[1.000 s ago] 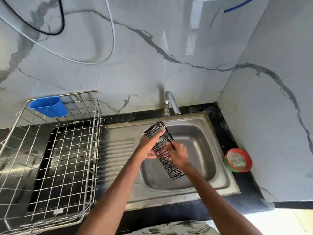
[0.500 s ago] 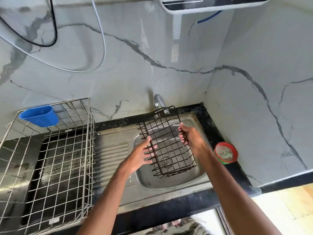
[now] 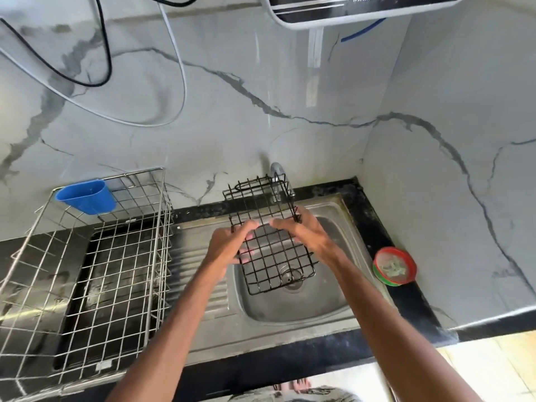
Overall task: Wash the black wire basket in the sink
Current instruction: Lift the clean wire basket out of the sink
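The black wire basket (image 3: 271, 256) sits at the centre of the frame, held in the air over the sink (image 3: 261, 311) and not resting in the basin. Its long axis runs up and down the picture. The far end, with its raised wall, overlaps the tap (image 3: 276, 169) at upper centre, and the near end hangs over the drain (image 3: 293, 281). It looks tilted, far end higher.

The grip is about halfway along that length, one hand on each long side. The left hand (image 3: 229, 245) grips the left edge with its fingers curled under, their tips showing through the mesh. The right hand (image 3: 307, 236) holds the right edge, fingers bent over the top of the grid. Neither hand is nearer — the basket reaches about equally toward the top and the bottom of the frame from the grip.

No stream of water shows at the tap. Since the far end is already at the spout, rinsing probably needs only a small shift along the long axis.

At the left stands a steel dish rack (image 3: 87, 271) with a blue cup (image 3: 85, 197) hung on its upper-left corner. A red and green dish (image 3: 394, 265) sits on the black counter (image 3: 406, 303) at the right.
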Available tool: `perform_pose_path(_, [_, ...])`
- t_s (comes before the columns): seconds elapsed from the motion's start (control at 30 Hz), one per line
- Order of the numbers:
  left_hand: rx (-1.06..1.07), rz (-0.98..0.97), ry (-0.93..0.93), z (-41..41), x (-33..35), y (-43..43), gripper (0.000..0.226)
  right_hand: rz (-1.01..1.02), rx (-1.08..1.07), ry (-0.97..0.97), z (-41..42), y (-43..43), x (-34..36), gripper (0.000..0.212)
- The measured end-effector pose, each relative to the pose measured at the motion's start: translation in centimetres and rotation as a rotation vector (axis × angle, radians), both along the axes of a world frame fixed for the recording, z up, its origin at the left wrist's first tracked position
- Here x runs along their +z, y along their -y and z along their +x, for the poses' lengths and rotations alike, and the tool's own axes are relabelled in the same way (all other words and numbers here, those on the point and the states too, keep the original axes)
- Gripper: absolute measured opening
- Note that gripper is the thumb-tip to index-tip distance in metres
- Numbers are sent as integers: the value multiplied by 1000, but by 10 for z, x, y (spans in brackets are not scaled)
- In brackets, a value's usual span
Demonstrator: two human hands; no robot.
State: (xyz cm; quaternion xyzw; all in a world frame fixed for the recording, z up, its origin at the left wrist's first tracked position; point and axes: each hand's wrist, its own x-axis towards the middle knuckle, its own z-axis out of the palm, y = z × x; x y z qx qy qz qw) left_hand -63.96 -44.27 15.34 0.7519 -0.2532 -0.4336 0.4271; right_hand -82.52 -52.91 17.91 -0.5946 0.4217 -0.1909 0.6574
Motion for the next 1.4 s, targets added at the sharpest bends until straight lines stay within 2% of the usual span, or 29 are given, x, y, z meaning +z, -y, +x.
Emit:
perform_pose_path(0.07, [30, -31, 78, 9, 17, 4, 50, -126, 7, -7, 10, 8, 20, 87])
perform_pose_path(0.13, [64, -89, 165, 20, 37, 9, 46, -281, 6, -80, 22, 15, 42, 102])
perform_pose_path(0.2, [51, -140, 254, 28, 54, 13, 49, -367, 2, -131, 31, 21, 52, 121])
perform_pose_path(0.27, [23, -176, 353, 35, 56, 15, 51, -408, -16, -99, 37, 23, 51, 126])
perform_pose_path(0.33, [-23, -194, 410, 39, 48, 11, 51, -423, -69, -84, 41, 20, 40, 123])
perform_pose_path(0.43, [-124, -140, 368, 48, 10, 7, 65, -322, -119, -165, 52, 0, 0, 118])
perform_pose_path(0.5, [-135, -9, 311, 54, -8, 1, 56, -220, -121, -263, 62, -13, -19, 120])
perform_pose_path(0.53, [-143, 7, 296, 56, -16, -6, 54, -238, -131, -286, 65, -21, -22, 121])
perform_pose_path(0.63, [-255, -176, 372, 81, -18, -8, 76, -419, -248, -244, 79, -31, -15, 124])
perform_pose_path(0.7, [-320, -205, 364, 101, -17, -5, 81, -426, -290, -233, 91, -37, -15, 121])
perform_pose_path(0.83, [-409, -190, 360, 124, -23, -15, 55, -307, -318, -311, 118, -59, -20, 107])
perform_pose_path(0.9, [-423, -245, 365, 134, -23, -20, 61, -383, -370, -310, 128, -70, -18, 109])
perform_pose_path(0.97, [-502, -220, 336, 143, -29, -23, 67, -381, -381, -328, 134, -78, -16, 111])
perform_pose_path(1.1, [-595, -214, 352, 151, -21, -30, 51, -388, -441, -362, 144, -95, -15, 109])
perform_pose_path(1.27, [-512, -301, 400, 177, 6, -38, 52, -496, -447, -319, 167, -97, 12, 105])
perform_pose_path(1.4, [-280, -416, 451, 207, 55, -52, 53, -603, -474, -212, 205, -97, 47, 101])
